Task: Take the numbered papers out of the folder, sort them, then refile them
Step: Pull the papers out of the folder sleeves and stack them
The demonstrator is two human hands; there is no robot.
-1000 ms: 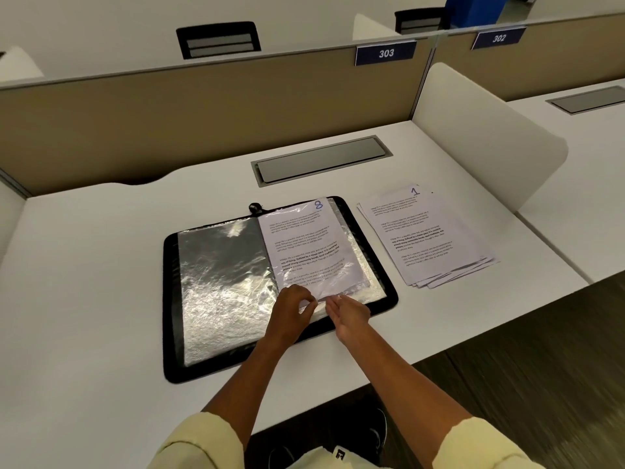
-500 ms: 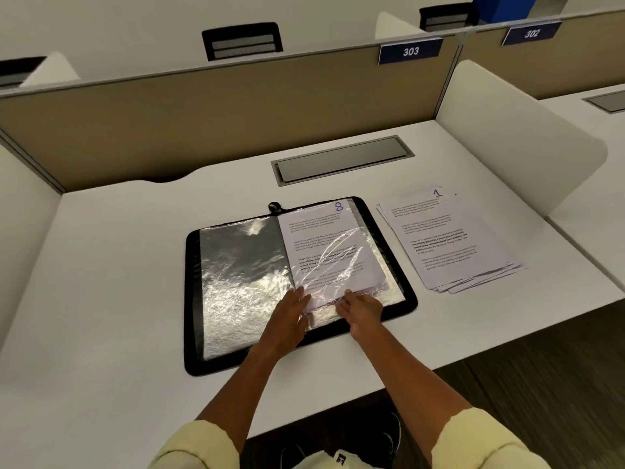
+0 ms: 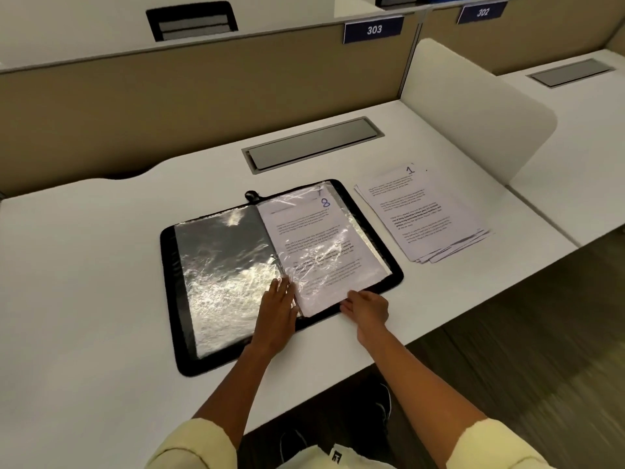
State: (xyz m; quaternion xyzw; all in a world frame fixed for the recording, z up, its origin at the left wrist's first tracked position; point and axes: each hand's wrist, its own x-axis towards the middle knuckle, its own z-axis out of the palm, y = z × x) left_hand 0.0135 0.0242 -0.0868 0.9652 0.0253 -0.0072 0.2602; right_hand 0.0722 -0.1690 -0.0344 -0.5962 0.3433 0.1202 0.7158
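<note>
A black folder (image 3: 170,282) lies open on the white desk, its clear plastic sleeves shining. On its right half sits the paper marked 8 (image 3: 311,238), mostly under a crinkled sleeve, with a sheet marked 7 peeking out behind its top corner. My left hand (image 3: 279,308) lies flat with straight fingers on the sleeves near the folder's spine, at the paper's lower left corner. My right hand (image 3: 367,308) touches the paper's lower right edge, fingers bent at it. A loose stack of papers (image 3: 422,211) topped by number 1 lies to the right of the folder.
A grey cable hatch (image 3: 313,143) is set into the desk behind the folder. A beige partition with the plate 303 (image 3: 373,28) closes the back. A white rounded divider (image 3: 473,113) bounds the right side; the desk's front edge (image 3: 439,333) runs close under my right wrist.
Paper 8 has slid further into the sleeve on the right half. My left hand flattened onto the sleeves, and my right hand shifted right along the paper's lower edge.
</note>
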